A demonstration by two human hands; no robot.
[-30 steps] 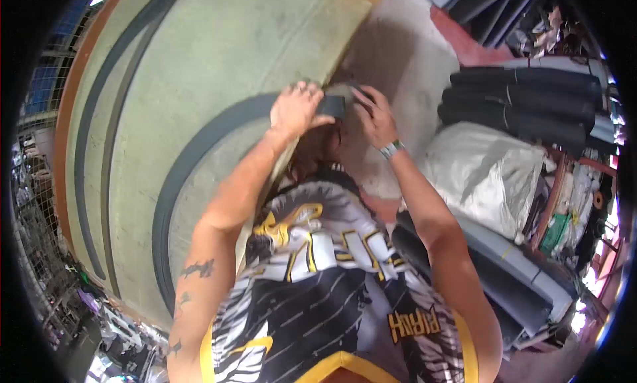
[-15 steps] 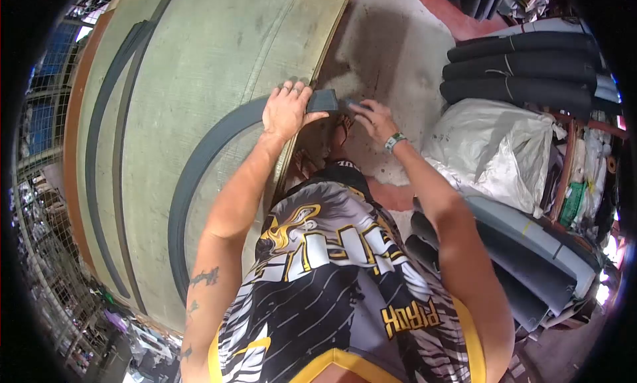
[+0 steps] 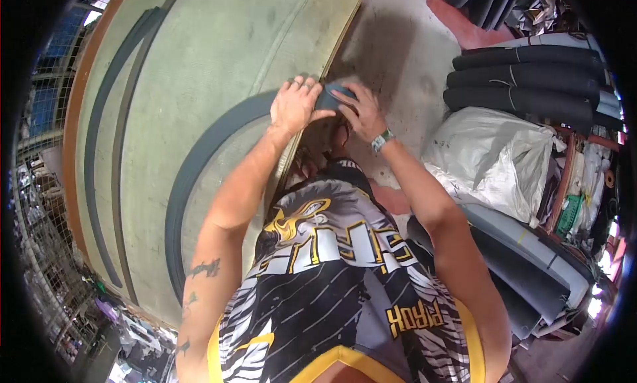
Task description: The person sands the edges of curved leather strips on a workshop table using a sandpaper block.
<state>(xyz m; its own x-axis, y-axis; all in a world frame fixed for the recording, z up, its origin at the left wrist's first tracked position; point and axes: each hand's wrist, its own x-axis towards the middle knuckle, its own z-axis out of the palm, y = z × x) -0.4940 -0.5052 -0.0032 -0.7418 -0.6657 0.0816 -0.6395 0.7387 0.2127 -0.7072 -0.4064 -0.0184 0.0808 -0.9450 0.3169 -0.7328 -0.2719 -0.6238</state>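
A long dark grey strip (image 3: 199,151), looking like several layers stacked together, curves across the pale green tabletop (image 3: 219,58) to its right edge. My left hand (image 3: 294,108) lies across the strip near that edge, fingers over its far side and thumb along the near side, gripping it. Just past the table edge, my right hand (image 3: 361,111) is closed at the strip's end, with a small blue-grey piece (image 3: 340,90) under its fingers. Motion blurs the fingertips, and I cannot tell whether that piece is separate from the strip.
Two more dark strips (image 3: 93,164) lie along the table's left side. Right of me on the floor are tied dark rolls (image 3: 524,78), a white plastic sack (image 3: 494,157) and more grey and black rolls (image 3: 524,263). Wire mesh (image 3: 43,118) stands beyond the table's left edge.
My right hand has moved left and slightly up with the small blue-grey piece, from beside the strip's end onto it. My left hand keeps its grip on the strip.
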